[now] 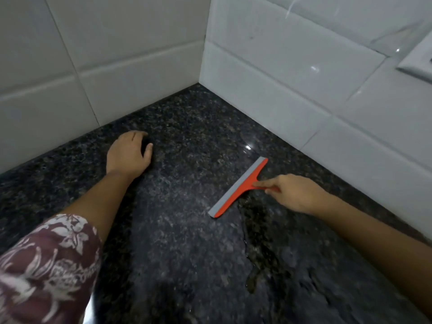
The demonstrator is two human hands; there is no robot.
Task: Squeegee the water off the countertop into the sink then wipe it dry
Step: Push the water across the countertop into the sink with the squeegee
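Observation:
A red squeegee (238,187) with a grey rubber blade lies blade-down on the dark speckled granite countertop (187,230), its blade running diagonally from lower left to upper right. My right hand (292,192) grips its short red handle, index finger stretched along the neck. A film of water (259,242) with a ragged edge spreads on the counter below and to the right of the blade. My left hand (128,154) rests on the counter near the left wall, fingers curled, holding nothing. No sink or cloth is in view.
White tiled walls (280,78) meet in a corner behind the counter. A white socket plate (418,59) sits on the right wall at the frame's edge. A shiny metal edge (87,312) shows at the bottom left.

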